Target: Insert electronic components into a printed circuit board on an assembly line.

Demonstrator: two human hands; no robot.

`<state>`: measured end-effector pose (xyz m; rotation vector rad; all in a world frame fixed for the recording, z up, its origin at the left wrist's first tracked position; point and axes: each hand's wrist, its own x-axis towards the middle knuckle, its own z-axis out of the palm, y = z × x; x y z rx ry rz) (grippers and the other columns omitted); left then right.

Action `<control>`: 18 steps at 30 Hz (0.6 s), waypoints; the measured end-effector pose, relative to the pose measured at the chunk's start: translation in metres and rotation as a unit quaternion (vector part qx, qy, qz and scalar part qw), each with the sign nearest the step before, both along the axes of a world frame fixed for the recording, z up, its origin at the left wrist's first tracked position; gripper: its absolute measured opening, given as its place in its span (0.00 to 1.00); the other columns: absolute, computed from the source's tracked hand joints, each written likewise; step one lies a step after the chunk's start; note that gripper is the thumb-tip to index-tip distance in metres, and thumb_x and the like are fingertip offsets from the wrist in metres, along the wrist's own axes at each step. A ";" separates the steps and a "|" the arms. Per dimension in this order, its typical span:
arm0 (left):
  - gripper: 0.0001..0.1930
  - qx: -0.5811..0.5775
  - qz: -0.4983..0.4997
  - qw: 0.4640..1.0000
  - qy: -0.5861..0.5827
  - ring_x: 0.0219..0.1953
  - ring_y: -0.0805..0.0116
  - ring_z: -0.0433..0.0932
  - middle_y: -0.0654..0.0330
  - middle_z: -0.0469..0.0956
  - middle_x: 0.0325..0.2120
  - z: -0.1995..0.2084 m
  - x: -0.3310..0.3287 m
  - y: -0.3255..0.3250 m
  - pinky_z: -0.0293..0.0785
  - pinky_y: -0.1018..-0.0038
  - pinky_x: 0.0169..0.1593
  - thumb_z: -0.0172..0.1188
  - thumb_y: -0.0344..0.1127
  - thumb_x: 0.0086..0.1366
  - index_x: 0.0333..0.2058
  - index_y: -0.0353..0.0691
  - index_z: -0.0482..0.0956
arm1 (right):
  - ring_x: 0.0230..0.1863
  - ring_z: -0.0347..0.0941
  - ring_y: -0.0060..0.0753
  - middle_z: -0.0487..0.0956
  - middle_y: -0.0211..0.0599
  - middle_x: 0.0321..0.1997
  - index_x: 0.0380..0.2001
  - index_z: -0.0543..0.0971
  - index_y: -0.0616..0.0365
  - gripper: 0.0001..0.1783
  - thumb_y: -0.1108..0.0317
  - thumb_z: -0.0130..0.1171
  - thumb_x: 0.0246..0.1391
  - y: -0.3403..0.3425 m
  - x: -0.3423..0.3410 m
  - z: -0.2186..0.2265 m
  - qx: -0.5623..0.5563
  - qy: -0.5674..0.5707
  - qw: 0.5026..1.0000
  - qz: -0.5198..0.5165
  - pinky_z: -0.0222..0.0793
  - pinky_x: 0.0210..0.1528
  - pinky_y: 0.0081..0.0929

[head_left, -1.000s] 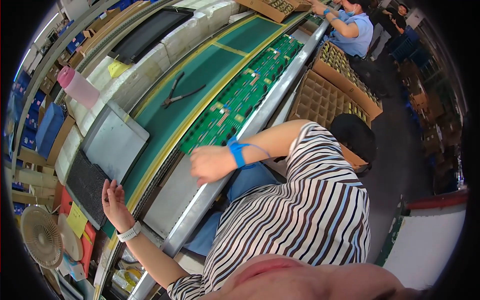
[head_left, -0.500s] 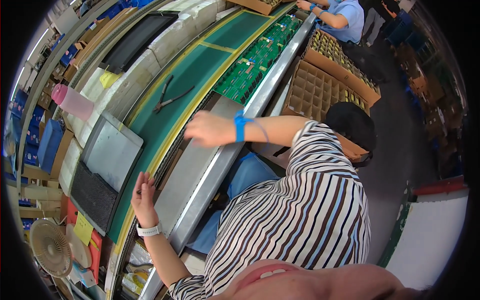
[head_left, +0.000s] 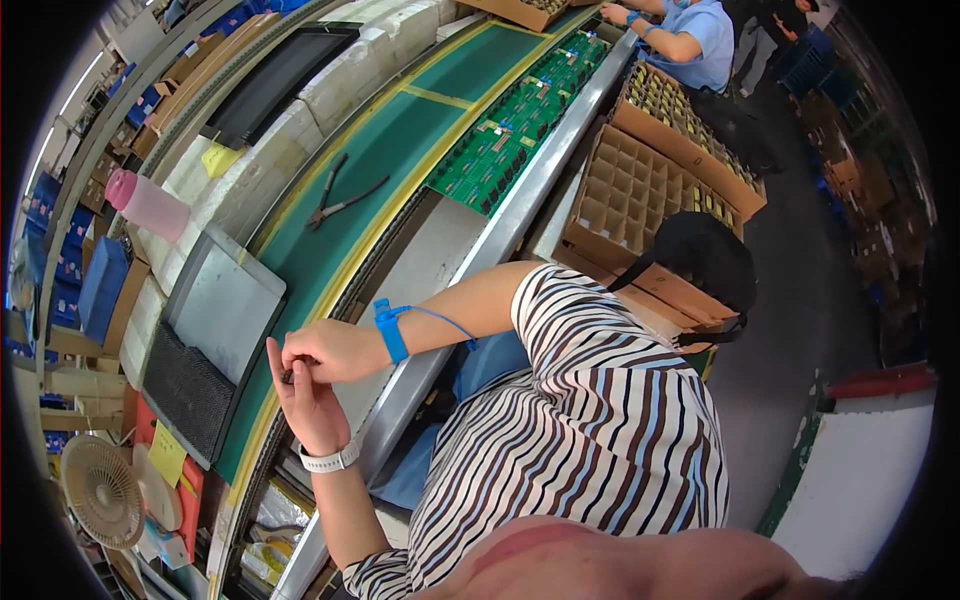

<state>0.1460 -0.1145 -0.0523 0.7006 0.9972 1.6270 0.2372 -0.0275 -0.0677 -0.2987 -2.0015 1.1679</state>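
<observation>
My left hand [head_left: 312, 415], with a white watch on its wrist, is raised at the near edge of the green conveyor belt. Small dark parts [head_left: 288, 377] lie in its fingers, too small to name. My right hand [head_left: 340, 350], wearing a blue wrist strap with a cord, meets it from the right. Its thumb and fingertips are closed at the same dark parts; whether it grips one is hidden. Farther along the metal rail sits a green circuit board [head_left: 490, 160] crowded with components. Pliers [head_left: 335, 200] with dark handles lie spread on the belt beyond my hands.
A tray [head_left: 225, 290] with black mesh foam stands left of the belt, near a pink bottle [head_left: 150, 205] and a fan [head_left: 102, 490]. Divided cardboard boxes [head_left: 625, 185] stand at the right. A co-worker in a blue shirt [head_left: 700, 45] works at the far end.
My right hand has moved left and nearer, from over the rail to my left hand, its fingers closing at the dark parts. The left hand has shifted slightly right.
</observation>
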 end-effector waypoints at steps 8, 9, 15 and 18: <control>0.32 0.123 0.221 0.900 0.354 0.61 0.55 0.53 0.47 0.53 0.59 0.102 -0.033 -0.018 0.47 0.64 0.62 0.42 0.39 0.64 0.60 0.30 0.41 | 0.30 0.67 0.16 0.73 0.28 0.27 0.31 0.72 0.62 0.09 0.70 0.58 0.48 0.017 0.007 -0.005 -0.274 0.009 0.961 0.025 0.65 0.32 0.16; 0.34 0.225 0.230 0.863 0.390 0.61 0.55 0.53 0.47 0.53 0.59 0.127 -0.043 -0.029 0.47 0.62 0.62 0.40 0.47 0.64 0.60 0.30 0.43 | 0.30 0.67 0.16 0.73 0.28 0.27 0.31 0.72 0.62 0.09 0.70 0.58 0.48 0.017 0.008 -0.004 -0.277 0.006 0.961 0.018 0.65 0.32 0.16; 0.34 0.269 0.230 0.858 0.372 0.61 0.55 0.53 0.47 0.52 0.59 0.125 -0.041 -0.019 0.47 0.61 0.62 0.40 0.49 0.64 0.60 0.32 0.42 | 0.30 0.68 0.17 0.73 0.28 0.28 0.31 0.71 0.62 0.08 0.71 0.58 0.48 0.010 0.006 -0.003 -0.316 -0.032 0.946 0.063 0.66 0.33 0.18; 0.34 0.291 0.234 0.851 0.368 0.61 0.55 0.53 0.47 0.52 0.59 0.126 -0.039 -0.020 0.47 0.61 0.62 0.40 0.50 0.64 0.60 0.33 0.42 | 0.30 0.68 0.17 0.73 0.29 0.28 0.31 0.71 0.62 0.08 0.72 0.58 0.48 0.010 0.007 -0.004 -0.308 -0.039 0.949 0.063 0.66 0.33 0.18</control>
